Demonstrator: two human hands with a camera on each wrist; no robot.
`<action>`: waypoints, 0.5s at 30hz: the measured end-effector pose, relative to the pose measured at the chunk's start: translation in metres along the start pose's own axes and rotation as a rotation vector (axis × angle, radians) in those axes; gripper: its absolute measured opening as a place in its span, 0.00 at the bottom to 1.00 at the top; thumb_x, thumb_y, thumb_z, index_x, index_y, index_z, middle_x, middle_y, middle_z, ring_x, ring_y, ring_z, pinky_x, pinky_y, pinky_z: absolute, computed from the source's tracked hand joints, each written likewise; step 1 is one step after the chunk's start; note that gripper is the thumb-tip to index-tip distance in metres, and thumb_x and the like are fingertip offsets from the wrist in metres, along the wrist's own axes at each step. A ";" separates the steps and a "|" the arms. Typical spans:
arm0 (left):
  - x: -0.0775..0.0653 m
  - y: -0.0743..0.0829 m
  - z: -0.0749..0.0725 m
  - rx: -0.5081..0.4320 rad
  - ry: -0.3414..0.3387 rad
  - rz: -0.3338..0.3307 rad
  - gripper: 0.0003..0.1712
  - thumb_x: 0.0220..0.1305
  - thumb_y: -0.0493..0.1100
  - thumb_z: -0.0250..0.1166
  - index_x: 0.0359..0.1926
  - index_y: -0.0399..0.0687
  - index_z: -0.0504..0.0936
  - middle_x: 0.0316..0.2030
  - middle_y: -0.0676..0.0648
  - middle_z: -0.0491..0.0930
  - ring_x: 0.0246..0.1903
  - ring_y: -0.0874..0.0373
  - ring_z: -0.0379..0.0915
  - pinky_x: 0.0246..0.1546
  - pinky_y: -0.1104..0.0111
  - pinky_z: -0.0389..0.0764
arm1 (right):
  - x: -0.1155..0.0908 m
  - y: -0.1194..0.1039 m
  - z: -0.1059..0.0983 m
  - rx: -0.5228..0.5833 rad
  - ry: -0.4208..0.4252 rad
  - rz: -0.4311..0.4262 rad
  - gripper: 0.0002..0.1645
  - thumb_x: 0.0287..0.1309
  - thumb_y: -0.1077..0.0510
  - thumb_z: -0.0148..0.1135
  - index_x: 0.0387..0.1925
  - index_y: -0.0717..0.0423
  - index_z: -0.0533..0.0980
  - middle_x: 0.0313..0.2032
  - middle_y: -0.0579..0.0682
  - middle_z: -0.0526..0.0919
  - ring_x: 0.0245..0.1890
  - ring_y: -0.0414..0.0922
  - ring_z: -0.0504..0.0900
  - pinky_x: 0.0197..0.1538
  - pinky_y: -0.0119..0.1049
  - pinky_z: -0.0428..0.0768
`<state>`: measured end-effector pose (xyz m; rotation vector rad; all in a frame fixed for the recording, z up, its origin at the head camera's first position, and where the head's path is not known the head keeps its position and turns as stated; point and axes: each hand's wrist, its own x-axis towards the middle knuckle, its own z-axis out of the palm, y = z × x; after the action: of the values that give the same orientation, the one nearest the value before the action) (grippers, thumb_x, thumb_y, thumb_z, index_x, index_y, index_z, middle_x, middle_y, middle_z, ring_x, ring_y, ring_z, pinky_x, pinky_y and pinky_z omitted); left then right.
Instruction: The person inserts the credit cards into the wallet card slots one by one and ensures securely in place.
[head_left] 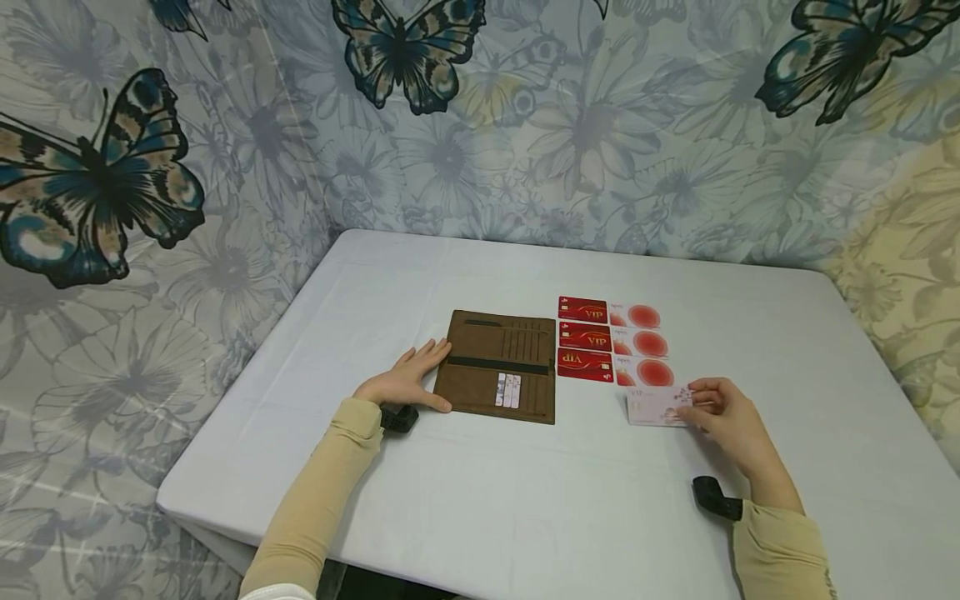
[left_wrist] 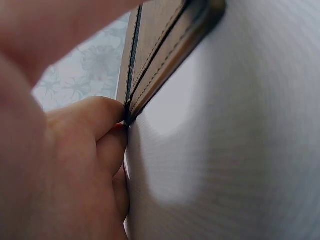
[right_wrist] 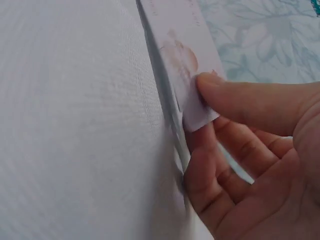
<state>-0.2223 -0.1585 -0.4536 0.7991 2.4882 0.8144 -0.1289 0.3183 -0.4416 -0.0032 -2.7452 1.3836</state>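
Note:
A brown bifold wallet point(head_left: 468, 392) lies unfolded on the white table, a dark band across its middle. Several pale cards point(head_left: 508, 390) show in slots of its near half. With fingers spread, my left hand point(head_left: 405, 379) rests at the wallet's left edge; the left wrist view has the fingertips right against the stitched edge point(left_wrist: 160, 65). My right hand point(head_left: 731, 421) pinches a pale pink card point(head_left: 652, 408) between thumb and fingers, just nearer than the laid-out cards. In the right wrist view the thumb presses on the card's printed face point(right_wrist: 177, 55).
Right of the wallet, three red VIP cards point(head_left: 585, 337) lie in a column. Beside them is a column of three white cards with red circles point(head_left: 649, 343). A butterfly-patterned wall covering point(head_left: 525, 167) stands behind the table point(head_left: 480, 500).

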 end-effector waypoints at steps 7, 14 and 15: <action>0.000 0.000 0.000 -0.007 0.004 -0.002 0.64 0.48 0.60 0.70 0.73 0.46 0.38 0.72 0.48 0.33 0.69 0.56 0.23 0.65 0.58 0.27 | 0.001 -0.007 -0.001 0.023 -0.018 -0.039 0.26 0.57 0.64 0.61 0.56 0.69 0.66 0.40 0.62 0.76 0.31 0.30 0.75 0.31 0.23 0.75; 0.000 -0.002 0.000 -0.007 0.008 0.009 0.65 0.47 0.61 0.70 0.73 0.45 0.38 0.72 0.48 0.33 0.69 0.56 0.24 0.65 0.57 0.27 | 0.003 -0.026 0.005 0.058 -0.058 -0.062 0.25 0.59 0.62 0.60 0.55 0.71 0.68 0.41 0.64 0.75 0.31 0.32 0.78 0.33 0.24 0.78; 0.000 -0.002 0.000 -0.008 0.007 0.010 0.65 0.47 0.61 0.70 0.73 0.45 0.38 0.72 0.48 0.33 0.69 0.56 0.23 0.65 0.57 0.27 | 0.003 -0.029 0.007 0.063 -0.058 -0.060 0.25 0.59 0.61 0.61 0.55 0.71 0.68 0.40 0.63 0.75 0.31 0.33 0.78 0.33 0.25 0.79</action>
<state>-0.2227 -0.1597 -0.4552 0.8080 2.4878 0.8313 -0.1317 0.2955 -0.4221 0.1237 -2.7221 1.4768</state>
